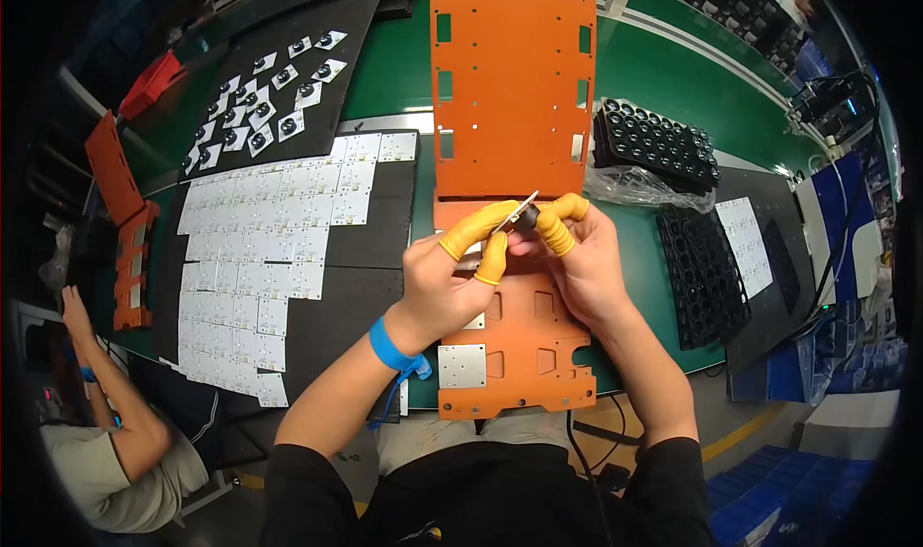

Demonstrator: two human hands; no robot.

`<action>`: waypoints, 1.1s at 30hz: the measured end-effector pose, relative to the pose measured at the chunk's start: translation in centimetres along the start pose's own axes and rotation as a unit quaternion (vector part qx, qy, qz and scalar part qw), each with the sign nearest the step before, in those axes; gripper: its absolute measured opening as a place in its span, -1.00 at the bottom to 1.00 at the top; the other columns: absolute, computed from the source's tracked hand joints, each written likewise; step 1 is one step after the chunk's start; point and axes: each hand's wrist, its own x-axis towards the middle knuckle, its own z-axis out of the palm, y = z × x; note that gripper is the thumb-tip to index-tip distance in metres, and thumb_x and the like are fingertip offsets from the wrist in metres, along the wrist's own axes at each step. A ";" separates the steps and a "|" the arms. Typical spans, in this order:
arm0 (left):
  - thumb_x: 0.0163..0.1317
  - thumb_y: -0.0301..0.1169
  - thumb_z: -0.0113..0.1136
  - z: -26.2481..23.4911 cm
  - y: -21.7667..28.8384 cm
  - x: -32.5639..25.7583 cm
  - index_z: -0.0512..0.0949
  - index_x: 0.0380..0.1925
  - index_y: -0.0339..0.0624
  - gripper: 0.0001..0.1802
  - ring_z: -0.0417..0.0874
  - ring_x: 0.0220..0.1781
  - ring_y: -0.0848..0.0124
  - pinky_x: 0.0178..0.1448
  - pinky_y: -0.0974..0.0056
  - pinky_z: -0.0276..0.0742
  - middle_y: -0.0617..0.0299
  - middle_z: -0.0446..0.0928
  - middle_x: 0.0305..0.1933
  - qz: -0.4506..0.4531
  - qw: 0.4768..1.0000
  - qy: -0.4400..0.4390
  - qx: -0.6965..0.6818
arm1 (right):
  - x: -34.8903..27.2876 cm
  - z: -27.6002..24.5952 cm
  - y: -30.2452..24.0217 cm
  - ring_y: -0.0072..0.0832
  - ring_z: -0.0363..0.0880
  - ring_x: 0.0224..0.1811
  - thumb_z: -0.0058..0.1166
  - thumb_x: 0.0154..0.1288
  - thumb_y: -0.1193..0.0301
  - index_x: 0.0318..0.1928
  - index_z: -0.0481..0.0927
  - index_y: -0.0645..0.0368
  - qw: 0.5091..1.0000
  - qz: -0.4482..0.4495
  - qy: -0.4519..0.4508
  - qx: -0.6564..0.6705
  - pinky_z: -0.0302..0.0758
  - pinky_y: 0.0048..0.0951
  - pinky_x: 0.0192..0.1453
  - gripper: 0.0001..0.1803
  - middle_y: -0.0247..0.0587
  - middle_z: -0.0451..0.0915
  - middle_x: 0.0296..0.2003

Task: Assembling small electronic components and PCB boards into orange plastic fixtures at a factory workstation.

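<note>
Above an orange fixture base (567, 393), my two hands come together around a small white circuit board (532, 199) with a round black lens part (526, 220) on its side. My left hand (437, 278) pinches the board between thumb and fingers. From the other side, my right hand (591, 263) closes its fingertips on the black lens part. Yellow finger cots cover fingertips of both hands, and a blue strap (389, 345) circles my left wrist. A white square plate (462, 366) lies in the base, whose orange lid (514, 95) stands raised behind; my hands hide part of the base.
Rows of white boards (250, 283) cover a black mat at left. Beyond it, boards with lenses (260, 110) lie scattered. At right are a lens-filled black tray (659, 143), clear plastic wrap (654, 189) and another black tray (702, 278). A co-worker (125, 451) sits at left.
</note>
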 end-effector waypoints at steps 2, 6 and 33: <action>0.20 -0.66 0.20 0.2 0.3 0.1 0.59 -0.01 -0.32 -0.68 0.77 -0.23 0.36 -0.19 0.38 0.68 0.08 0.71 -0.19 -0.005 0.999 0.007 -0.033 | -0.2 -0.1 0.1 -0.37 0.70 -0.15 0.08 0.40 0.48 -0.11 0.49 0.31 1.000 -0.023 -0.007 -0.003 0.66 -0.42 -0.04 -0.85 -0.02 0.65 -0.19; 0.20 -0.67 0.19 0.6 -0.4 -0.2 0.58 -0.02 -0.35 -0.69 0.76 -0.19 0.35 -0.14 0.37 0.68 0.05 0.70 -0.18 -0.049 0.996 0.033 -0.074 | 0.0 0.5 0.2 -0.37 0.69 -0.14 0.15 0.34 0.55 -0.13 0.48 0.31 1.000 -0.021 -0.001 0.004 0.65 -0.38 0.02 -0.84 -0.04 0.64 -0.18; 0.20 -0.70 0.16 0.3 -0.1 0.2 0.58 -0.03 -0.36 -0.69 0.76 -0.20 0.35 -0.14 0.36 0.72 0.03 0.69 -0.16 -0.008 0.997 0.030 -0.068 | -0.2 0.7 0.4 -0.29 0.68 -0.10 0.18 0.30 0.56 -0.05 0.47 0.41 0.999 -0.039 0.007 0.032 0.65 -0.27 0.08 -0.73 0.01 0.57 -0.02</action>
